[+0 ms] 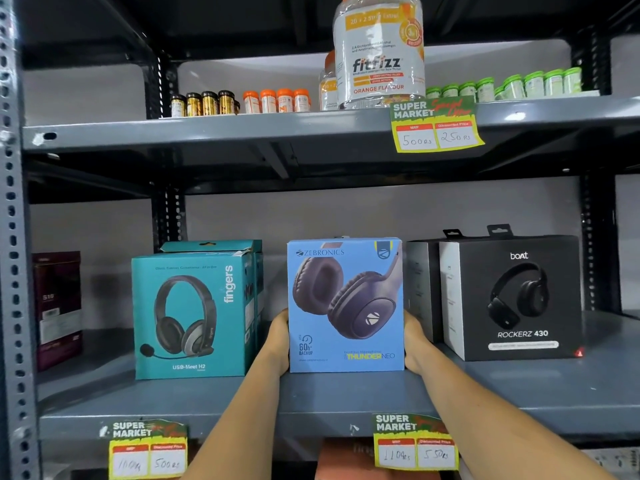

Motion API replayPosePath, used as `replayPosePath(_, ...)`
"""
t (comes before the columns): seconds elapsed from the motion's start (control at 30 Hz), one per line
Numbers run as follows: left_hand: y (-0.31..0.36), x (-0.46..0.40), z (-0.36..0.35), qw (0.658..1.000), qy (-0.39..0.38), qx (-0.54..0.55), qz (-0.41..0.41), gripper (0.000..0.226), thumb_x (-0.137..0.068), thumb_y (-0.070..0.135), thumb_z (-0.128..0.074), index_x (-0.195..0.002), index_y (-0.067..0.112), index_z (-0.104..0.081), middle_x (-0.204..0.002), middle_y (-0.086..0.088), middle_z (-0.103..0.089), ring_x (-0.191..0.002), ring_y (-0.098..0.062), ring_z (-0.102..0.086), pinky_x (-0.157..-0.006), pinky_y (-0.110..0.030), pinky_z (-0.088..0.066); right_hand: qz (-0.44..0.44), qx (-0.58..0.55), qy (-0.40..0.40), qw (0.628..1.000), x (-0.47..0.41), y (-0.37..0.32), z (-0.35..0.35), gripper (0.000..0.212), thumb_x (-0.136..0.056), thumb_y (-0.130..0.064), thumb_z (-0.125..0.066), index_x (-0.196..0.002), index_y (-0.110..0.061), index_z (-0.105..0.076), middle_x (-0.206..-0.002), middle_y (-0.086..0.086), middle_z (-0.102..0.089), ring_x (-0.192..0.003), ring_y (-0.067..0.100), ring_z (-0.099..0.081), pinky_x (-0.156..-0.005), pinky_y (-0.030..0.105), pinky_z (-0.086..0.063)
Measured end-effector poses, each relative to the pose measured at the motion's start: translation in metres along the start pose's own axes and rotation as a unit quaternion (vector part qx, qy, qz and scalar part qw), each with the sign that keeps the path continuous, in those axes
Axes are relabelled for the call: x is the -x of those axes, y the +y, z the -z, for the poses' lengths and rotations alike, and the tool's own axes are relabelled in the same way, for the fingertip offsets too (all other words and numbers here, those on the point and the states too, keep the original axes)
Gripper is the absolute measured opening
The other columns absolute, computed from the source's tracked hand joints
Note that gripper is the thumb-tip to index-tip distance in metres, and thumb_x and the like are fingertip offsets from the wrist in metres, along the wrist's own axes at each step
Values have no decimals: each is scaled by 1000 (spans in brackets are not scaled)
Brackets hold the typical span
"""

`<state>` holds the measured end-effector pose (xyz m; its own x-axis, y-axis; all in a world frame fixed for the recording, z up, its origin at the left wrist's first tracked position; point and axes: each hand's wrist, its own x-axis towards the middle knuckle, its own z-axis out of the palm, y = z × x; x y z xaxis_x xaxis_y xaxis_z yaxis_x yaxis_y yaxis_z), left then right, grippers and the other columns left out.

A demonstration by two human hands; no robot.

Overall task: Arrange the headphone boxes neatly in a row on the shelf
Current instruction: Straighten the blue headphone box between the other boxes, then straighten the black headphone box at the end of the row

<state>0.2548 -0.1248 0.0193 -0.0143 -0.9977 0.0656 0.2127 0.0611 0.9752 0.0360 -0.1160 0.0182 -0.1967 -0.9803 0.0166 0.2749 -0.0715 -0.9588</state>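
A light blue Zebronics headphone box (346, 306) stands upright on the grey shelf (329, 400), facing me. My left hand (278, 341) presses its left side and my right hand (415, 344) presses its right side, so both hold it. A teal Fingers headset box (194, 313) stands to the left, with a second teal box behind it. To the right stands a black boAt Rockerz box (512, 296), with another black box tucked behind its left side. The three front boxes stand roughly in line.
A dark maroon box (57, 306) sits at the far left of the shelf. Price tags (415, 441) hang on the shelf's front edge. The upper shelf (242, 129) carries small bottles and a large Fitfizz jar (379, 53). A perforated upright (14, 271) bounds the left.
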Motion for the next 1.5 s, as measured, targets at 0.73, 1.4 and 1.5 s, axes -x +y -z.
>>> replayPosePath(0.73,-40,125,-84,935,213,-32,-282,34,-83,15,-53,-118,17,-50,-126,-5,-51,-114,-19,-50,-93,-31,-36,297,111,270,909,80,-23,147,28,-88,-5,-51,-91,-27,-67,-102,3,-69,-90,24,-64,-80,32,-47)
replayPosePath(1.4,-51,-11,-266,995,-58,67,56,61,-90,59,-42,-97,9,-75,-89,-18,-76,-82,-34,-71,-74,-38,-57,-27,88,48,995,-52,-86,261,38,-88,-38,-48,-68,-10,-64,-60,11,-69,-55,30,-63,-57,33,-51)
replayPosePath(1.5,-50,-28,-265,996,-44,55,49,58,-89,57,-44,-91,9,-74,-78,-16,-76,-70,-32,-69,-70,-36,-56,-20,84,34,996,-62,-87,252,33,-86,-37,-51,-70,-11,-62,-66,12,-67,-58,30,-62,-55,32,-52)
